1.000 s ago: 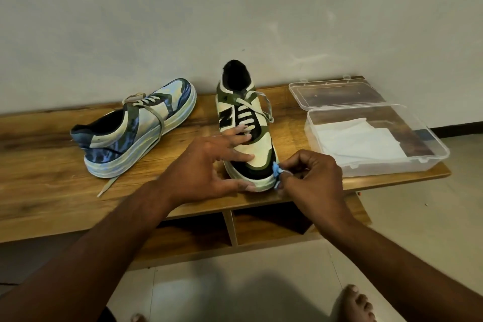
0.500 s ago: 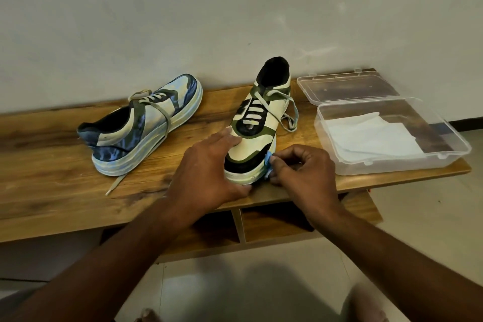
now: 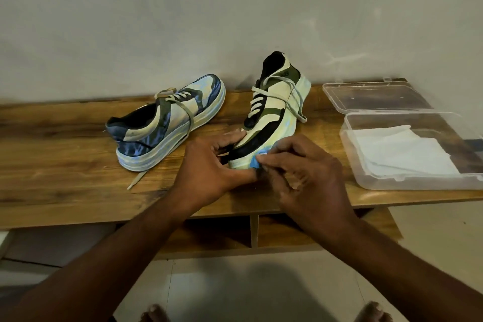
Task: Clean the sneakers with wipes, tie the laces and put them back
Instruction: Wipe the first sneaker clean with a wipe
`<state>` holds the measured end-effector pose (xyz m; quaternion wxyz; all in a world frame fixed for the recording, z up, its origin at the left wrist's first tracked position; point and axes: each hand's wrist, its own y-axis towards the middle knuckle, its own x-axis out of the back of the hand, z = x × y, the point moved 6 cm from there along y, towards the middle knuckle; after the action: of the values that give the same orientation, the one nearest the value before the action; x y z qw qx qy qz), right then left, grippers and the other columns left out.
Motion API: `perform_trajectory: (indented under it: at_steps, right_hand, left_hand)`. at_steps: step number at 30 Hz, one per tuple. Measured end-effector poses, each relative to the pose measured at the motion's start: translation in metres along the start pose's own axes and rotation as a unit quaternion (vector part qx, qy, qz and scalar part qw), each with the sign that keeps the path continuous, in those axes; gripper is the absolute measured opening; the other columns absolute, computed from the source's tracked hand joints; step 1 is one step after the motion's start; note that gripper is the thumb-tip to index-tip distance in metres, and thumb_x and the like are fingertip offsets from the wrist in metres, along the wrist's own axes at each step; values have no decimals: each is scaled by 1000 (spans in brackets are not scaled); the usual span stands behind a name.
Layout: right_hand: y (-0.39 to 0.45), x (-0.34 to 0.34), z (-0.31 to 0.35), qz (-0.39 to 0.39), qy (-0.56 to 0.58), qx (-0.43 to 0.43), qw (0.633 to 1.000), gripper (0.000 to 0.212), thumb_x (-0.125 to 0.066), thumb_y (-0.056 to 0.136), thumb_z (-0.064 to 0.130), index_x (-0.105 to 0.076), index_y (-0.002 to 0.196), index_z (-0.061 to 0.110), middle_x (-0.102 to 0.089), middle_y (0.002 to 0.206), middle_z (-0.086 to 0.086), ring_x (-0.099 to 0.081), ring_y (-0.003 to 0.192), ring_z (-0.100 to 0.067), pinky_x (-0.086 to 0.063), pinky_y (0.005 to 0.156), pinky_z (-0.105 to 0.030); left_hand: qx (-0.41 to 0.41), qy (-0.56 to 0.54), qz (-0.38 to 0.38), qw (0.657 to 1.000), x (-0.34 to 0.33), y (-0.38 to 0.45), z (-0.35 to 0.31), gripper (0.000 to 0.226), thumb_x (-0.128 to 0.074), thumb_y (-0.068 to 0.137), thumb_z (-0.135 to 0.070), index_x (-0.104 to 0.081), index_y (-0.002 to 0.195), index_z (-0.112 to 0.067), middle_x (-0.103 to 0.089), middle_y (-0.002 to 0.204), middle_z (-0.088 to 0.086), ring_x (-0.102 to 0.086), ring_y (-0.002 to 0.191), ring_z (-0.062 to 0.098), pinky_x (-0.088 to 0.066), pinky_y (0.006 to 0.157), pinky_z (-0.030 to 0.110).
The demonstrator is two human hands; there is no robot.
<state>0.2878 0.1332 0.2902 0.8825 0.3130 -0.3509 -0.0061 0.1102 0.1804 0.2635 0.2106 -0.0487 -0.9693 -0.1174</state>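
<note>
Two cream, green and black sneakers sit on a low wooden bench (image 3: 65,185). The right sneaker (image 3: 271,112) is tilted onto its side, toe toward me, laces loose. My left hand (image 3: 209,170) grips its toe, thumb under the sole edge. My right hand (image 3: 303,172) pinches a small bluish wipe (image 3: 257,161) against the toe's sole rim. The left sneaker (image 3: 167,123) lies apart to the left, heel toward me, one lace end trailing over the wood.
An open clear plastic box (image 3: 407,180) with white wipes inside stands at the bench's right end, its lid (image 3: 373,97) folded back toward the wall. A plain wall runs behind the bench. Shelf compartments show under the top. My bare toes show on the tiled floor.
The right sneaker has been turned from upright, toe toward me, onto its side with the heel swung right. My right hand with the wipe stayed at the toe rim.
</note>
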Motion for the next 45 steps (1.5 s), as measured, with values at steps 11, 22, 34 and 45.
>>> perform_trajectory:
  at_steps: [11,22,34,45]
  right_hand:
    - [8,-13,8,-2,0,-18,1000,25,-72,91,14,-77,115,18,-62,107,5,-58,93,-4,-53,81,-13]
    - [26,8,-31,-64,4,-102,993,29,-77,89,8,-78,116,19,-66,107,4,-64,99,-9,-61,77,-27]
    - [31,8,-37,-68,25,-96,993,31,-77,88,3,-79,114,19,-67,107,3,-65,99,-10,-60,77,-24]
    - [19,-8,8,-19,13,34,999,27,-74,87,3,-79,112,10,-64,107,-1,-60,99,-8,-50,82,-10]
  left_hand:
    - [2,10,2,1000,6,-1,7,87,-92,58,-51,-69,135,-18,-68,136,-8,-63,125,0,-57,103,37]
    - [18,-30,0,999,11,2,14,77,-100,59,-37,-73,129,-19,-70,132,-7,-65,123,2,-59,100,38]
    - [9,-5,6,1000,11,4,11,74,-99,62,-39,-73,128,-17,-73,128,-6,-67,118,3,-61,94,37]
    - [18,-19,51,998,20,-10,2,61,-96,66,-28,-76,123,-19,-76,118,-12,-72,110,5,-63,89,37]
